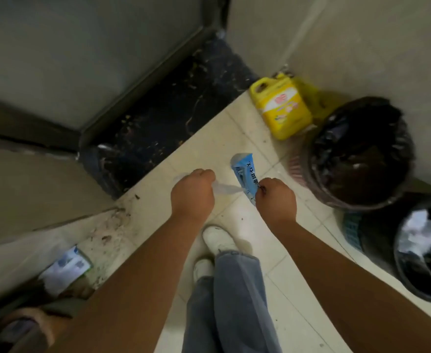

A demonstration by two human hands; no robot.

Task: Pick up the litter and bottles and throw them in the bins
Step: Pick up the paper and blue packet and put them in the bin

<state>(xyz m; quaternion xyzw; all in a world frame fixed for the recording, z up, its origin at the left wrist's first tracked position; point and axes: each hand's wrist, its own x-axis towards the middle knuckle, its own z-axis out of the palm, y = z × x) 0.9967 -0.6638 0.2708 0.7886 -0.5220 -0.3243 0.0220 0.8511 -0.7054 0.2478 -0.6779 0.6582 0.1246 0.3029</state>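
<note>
- Black-lined bin, the larger one in view, is standing against the wall at right; its bag is looking dark and crumpled inside, with no distinct contents that I can make out.
- Second black-lined bin is sitting nearer, at the right edge; something pale and shiny is lying inside, either crumpled paper or glare on plastic, cannot tell which.
- Yellow jug is standing on the tiled floor in the corner, just beside the larger bin; cap appears off, contents not visible.
- Blue-and-white packet is lying on the floor at lower left, well apart from both bins and not yet collected.
- Blue wrapper is hanging in the air over the floor, near the larger bin but short of its rim.
- Right hand is closing in a fist, pinching the wrapper's lower end.
- Left hand is curling shut on a clear plastic scrap, faint and partly blurred.
- Risk, judged: both items are light and limp; released short of the rim, they are likely to be drifting onto the floor.
- Risk, judged: the clear scrap is clinging near the wrapper, so one release could be dragging the other off target.
</note>
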